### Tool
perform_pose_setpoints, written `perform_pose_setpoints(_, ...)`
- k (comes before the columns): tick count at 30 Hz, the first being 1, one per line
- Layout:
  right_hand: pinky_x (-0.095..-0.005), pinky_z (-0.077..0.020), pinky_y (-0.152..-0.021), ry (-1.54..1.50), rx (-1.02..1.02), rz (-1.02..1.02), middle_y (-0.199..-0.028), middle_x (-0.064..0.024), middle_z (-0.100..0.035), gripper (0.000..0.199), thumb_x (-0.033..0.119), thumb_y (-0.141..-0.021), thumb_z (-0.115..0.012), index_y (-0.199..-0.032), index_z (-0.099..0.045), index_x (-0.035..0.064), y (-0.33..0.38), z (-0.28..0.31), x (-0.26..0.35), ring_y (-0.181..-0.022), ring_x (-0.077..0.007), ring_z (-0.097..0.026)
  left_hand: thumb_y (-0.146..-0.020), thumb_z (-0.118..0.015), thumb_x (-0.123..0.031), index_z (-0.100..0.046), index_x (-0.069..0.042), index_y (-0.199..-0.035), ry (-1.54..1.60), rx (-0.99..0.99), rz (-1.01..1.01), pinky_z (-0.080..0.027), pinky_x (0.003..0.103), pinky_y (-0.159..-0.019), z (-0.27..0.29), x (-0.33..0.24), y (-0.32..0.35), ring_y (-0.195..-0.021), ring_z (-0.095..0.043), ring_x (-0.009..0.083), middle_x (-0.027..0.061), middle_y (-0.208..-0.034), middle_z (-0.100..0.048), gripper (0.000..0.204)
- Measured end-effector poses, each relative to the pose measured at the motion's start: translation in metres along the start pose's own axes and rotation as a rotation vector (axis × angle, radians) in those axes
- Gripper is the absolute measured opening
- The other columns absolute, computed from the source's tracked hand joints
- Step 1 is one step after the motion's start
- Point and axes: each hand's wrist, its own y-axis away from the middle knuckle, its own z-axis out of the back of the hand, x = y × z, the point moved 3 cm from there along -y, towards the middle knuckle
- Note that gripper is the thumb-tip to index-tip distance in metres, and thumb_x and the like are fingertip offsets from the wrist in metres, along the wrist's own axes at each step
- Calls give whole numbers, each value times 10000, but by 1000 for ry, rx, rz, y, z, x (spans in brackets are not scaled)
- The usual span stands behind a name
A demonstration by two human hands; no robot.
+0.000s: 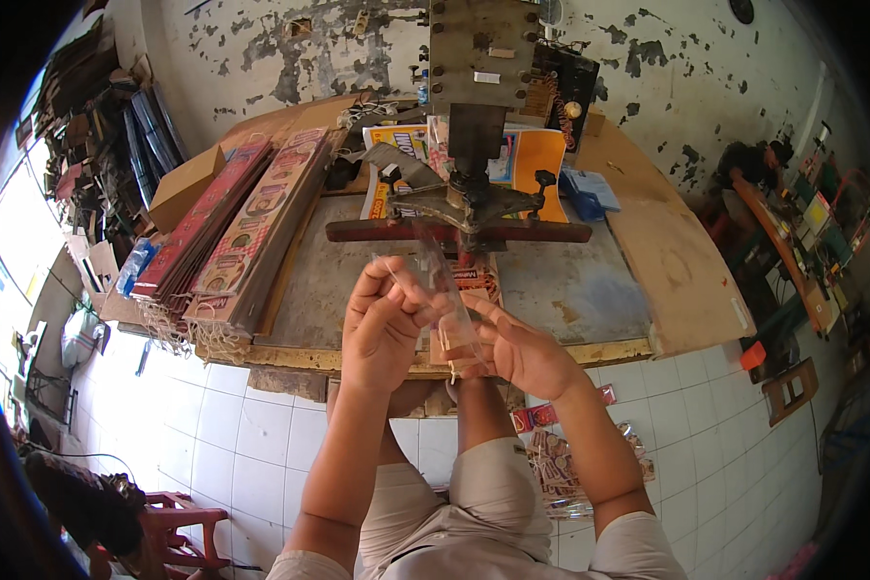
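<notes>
I read this as the bagging step: both hands are up in front of me, just short of the worktop (590, 290) edge, working a clear plastic bag (443, 290) between them. My left hand (382, 333) is curled at the bag's upper left side, its fingers (382, 285) pressed together and pinching the film near its mouth. My right hand (522, 353) lies under and to the right of the bag, fingers (488, 314) partly spread, thumb and forefinger nipping the lower edge of the plastic. The bag stands roughly upright, tilted a little to the right, its top reaching in front of the red bar (454, 232) of the hand press (474, 116) bolted to the worktop.

Something small and tan sits low inside the bag, near my right fingertips; I cannot tell what it is through the glare on the film. My judgement is that the next move calls for keeping the mouth held apart with the left pinch while the right hand settles the contents, without crumpling the thin plastic.

As for other containers: a brown cardboard box (186, 186) at the far left of the worktop is closed, contents hidden. A blue tray (588, 188) to the right of the press holds something pale that I cannot make out. Stacked printed card strips (251, 217) lie loose beside the box.
</notes>
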Motion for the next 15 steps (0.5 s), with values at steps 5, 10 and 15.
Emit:
perform_pose_setpoints(5,-272,-546,-829,167,-145,193,-1167,-64,-729,594,128,-1043,-745,-1563,-478,28,6,26,-3,-973,-127,-704,-1104,-524,-65,-571,-29,-1417,-155,-92,-42,-659,443,-927,21,-12,-3,-1058,-753,247,80,-1059,-707,318)
perform_pose_setpoints(10,-250,-523,-774,419,-466,407,-1012,-23,-743,272,87,-1010,-781,-1264,-714,20,10,45,20,-893,-93,-691,-1106,-604,-95,-627,-9,-1368,-613,-231,-54,-659,367,-856,35,-19,-2,-1029,-775,240,100,-1107,-760,277)
perform_pose_setpoints(15,-258,-532,-779,668,-575,449,-983,-19,-739,246,117,-1009,-798,-1217,-725,9,7,66,32,-870,-92,-684,-1092,-666,-115,-661,-3,-1322,-848,-239,4,-656,338,-826,52,-11,4,-1015,-789,239,132,-1131,-780,255)
